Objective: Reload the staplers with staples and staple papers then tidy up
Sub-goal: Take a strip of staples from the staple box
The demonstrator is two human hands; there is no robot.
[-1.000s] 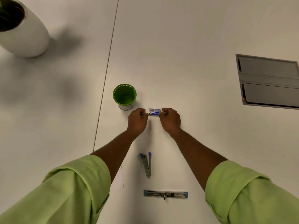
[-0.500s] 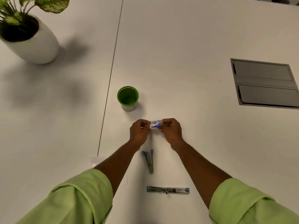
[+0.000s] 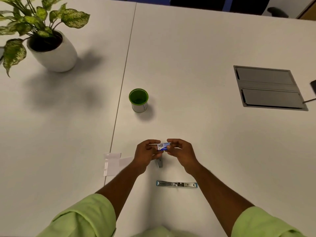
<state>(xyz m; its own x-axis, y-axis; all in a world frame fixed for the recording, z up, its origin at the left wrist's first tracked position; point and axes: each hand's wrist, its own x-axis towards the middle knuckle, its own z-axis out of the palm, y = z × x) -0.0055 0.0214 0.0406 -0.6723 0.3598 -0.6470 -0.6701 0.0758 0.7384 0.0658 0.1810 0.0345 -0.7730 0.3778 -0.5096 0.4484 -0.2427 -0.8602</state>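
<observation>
Both hands share 1 grip on a small blue-and-white staple box (image 3: 163,146), held just above the surface (image 3: 196,57); the left hand (image 3: 147,153) curls its fingers round the box's left end, and the right hand (image 3: 179,151) pinches the right end with thumb and fingertips; whether the box is open or closed cannot be told at this size. Under the left hand, a grey stapler (image 3: 159,163) lies on the surface, only its near end showing below the fingers; nearer the person, a 2nd stapler (image 3: 177,184) lies spread out flat in a long strip, metal parts up, blue at both ends, well apart from both hands. Just left of the left wrist lie white papers (image 3: 112,164), 1 piece partly hidden by the forearm; they sit across the seam (image 3: 126,65) that divides the surface. Beyond the hands stands a green cup (image 3: 138,100), upright, its inside appearing bare, well apart from the box. At far left a plant (image 3: 34,19) with speckled leaves grows from a white pot (image 3: 56,53); at right a grey cable hatch (image 3: 268,88) with 2 flaps is set into the surface, with a dark object (image 3: 313,87) at the frame edge beside it. Both forearms are bare below light green sleeves (image 3: 82,218).
</observation>
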